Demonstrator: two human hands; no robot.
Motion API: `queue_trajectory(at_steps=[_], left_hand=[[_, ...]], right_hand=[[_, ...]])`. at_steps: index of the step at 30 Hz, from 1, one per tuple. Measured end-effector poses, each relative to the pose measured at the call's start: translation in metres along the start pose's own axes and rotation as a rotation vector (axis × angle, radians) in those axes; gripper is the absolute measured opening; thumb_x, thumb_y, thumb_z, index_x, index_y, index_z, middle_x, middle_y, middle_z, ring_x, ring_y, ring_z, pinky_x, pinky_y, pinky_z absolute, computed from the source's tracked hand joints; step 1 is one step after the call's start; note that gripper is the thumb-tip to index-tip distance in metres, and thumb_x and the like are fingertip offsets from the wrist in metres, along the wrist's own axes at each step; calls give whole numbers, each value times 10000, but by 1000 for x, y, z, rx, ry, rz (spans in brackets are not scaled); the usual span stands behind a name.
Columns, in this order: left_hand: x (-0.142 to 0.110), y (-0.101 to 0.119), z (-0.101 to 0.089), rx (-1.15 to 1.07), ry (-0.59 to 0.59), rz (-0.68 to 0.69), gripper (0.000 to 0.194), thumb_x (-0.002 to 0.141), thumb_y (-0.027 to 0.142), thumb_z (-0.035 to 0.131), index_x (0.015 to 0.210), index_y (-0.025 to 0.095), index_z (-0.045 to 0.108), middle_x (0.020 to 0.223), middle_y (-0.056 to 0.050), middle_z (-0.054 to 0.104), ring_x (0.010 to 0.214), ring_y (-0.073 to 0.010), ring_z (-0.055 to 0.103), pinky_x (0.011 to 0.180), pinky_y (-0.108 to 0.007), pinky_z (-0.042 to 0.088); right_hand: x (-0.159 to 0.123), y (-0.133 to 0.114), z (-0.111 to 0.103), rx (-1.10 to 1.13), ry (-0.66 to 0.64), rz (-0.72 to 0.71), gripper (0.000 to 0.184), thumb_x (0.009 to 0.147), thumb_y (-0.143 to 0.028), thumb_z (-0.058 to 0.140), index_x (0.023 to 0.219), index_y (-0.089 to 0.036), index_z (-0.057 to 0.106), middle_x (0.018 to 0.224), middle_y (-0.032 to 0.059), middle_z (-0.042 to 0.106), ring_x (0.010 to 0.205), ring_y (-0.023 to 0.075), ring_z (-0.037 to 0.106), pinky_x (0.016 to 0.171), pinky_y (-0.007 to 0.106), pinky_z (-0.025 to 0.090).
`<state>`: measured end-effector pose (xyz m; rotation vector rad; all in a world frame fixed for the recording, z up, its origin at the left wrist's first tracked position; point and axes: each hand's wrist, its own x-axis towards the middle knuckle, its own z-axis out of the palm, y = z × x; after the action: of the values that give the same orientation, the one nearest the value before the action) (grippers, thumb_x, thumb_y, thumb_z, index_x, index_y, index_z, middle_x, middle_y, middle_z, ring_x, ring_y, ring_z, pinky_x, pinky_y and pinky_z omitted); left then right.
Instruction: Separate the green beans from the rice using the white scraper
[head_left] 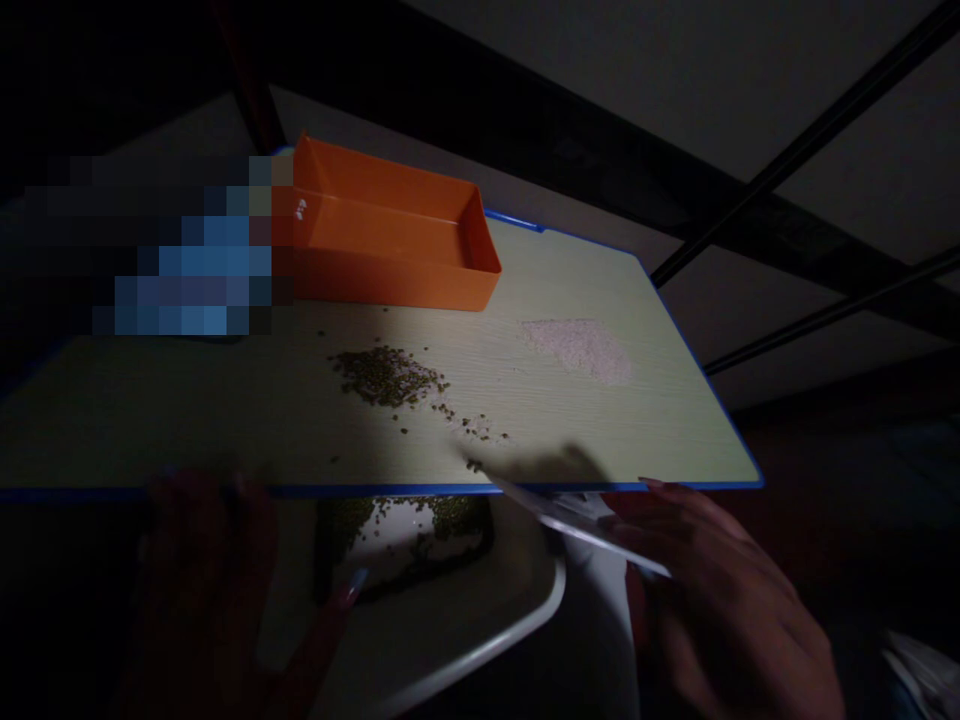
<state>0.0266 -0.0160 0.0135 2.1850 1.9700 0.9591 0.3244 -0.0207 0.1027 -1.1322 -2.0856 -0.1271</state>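
Note:
My right hand [720,580] is closed on a thin, flat white card [581,530] at the table's front edge. The card's tip points left over the tabletop, close to a few stray green beans [474,466]. In shadow at the lower left is my left hand [217,580], its fingers apart at the table edge and its thumb over a white tub [540,605]. Inside the tub, below the edge, lie many green beans [457,518]. On the table sits a pile of green beans [390,376] with pale grains mixed in. Farther right is a pile of pale grains [581,345].
An orange rectangular box [390,285] stands at the back of the pale, blue-edged table [675,420]. A blurred-out blue patch [202,265] covers the left side. Dark bars cross the wall behind. The room is dim.

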Motion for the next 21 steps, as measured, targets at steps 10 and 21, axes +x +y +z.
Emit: queue_trajectory(at_steps=[10,21], left_hand=[[0,2,-2,11,-10,-26,780,828,448,483,1494,266,119,1673,-16,30,1537,-354,85,1263,-654,164],[0,3,-1,17,-26,-47,783,832,477,463,1495,258,108,1673,-16,8,1539,-359,70,1259,-668,161]], right_hand=[[10,-4,6,-28,3,26,428,796,46,520,1120,-192,666,859,4,710,892,149,704,961,343,540],[17,-2,11,-28,3,12,428,800,37,510,1131,-184,668,800,-7,707,773,131,690,964,349,531]])
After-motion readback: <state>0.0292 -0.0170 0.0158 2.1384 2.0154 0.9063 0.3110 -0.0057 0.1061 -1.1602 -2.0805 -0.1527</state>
